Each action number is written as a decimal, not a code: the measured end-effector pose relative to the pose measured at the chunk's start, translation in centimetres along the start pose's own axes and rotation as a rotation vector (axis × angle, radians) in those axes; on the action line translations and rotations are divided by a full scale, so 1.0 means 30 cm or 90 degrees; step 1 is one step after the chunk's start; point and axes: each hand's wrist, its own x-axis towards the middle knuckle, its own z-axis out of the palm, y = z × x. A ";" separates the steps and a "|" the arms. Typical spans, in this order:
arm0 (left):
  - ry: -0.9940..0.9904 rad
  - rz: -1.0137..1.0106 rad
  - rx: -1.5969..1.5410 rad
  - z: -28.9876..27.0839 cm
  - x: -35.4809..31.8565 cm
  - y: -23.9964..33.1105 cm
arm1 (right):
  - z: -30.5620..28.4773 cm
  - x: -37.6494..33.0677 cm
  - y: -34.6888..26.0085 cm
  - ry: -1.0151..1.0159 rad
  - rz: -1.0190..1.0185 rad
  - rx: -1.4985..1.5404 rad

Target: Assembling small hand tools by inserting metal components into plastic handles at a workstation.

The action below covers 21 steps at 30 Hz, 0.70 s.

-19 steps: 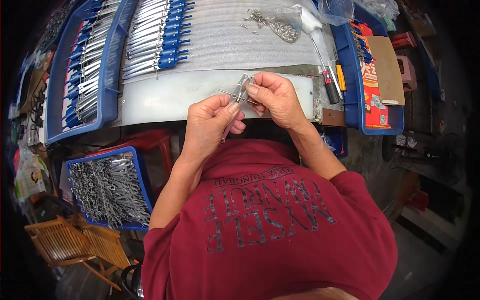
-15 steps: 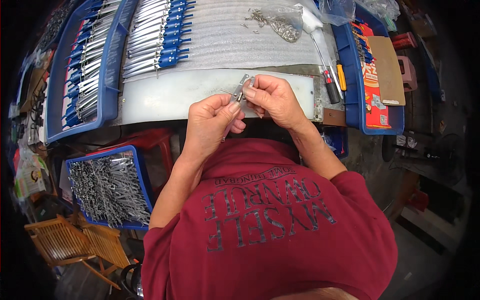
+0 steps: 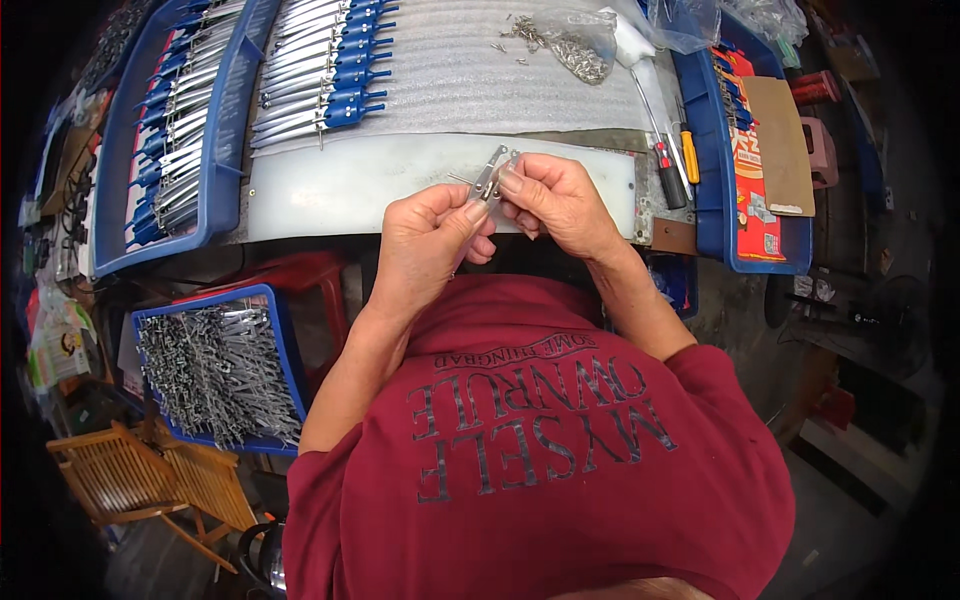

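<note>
My left hand (image 3: 428,238) pinches a narrow grey metal strip assembly (image 3: 489,181) between thumb and fingers, just over the near edge of a white board (image 3: 320,192). A thin pin or rod sticks out of it toward the left. At its upper end the thumb and fingers of my right hand (image 3: 562,207) are closed on the same assembly. Its lower part is mostly hidden behind my left hand. Whether the right fingertips also hold a smaller piece cannot be made out.
Blue-and-silver metal pieces (image 3: 345,110) lie in a row on a foam sheet (image 3: 440,85). Small metal fasteners (image 3: 575,60) spill from a clear bag. Screwdrivers (image 3: 684,150) lie beside the right blue tray (image 3: 712,215). Blue trays (image 3: 215,200) stand left; one lower bin (image 3: 290,365) holds grey metal parts.
Both hands keep their grip on the metal assembly and move only slightly. The whole view has shifted a little.
</note>
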 end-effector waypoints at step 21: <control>0.017 0.031 -0.003 0.007 0.002 -0.007 | 0.024 -0.026 -0.018 0.021 0.008 -0.024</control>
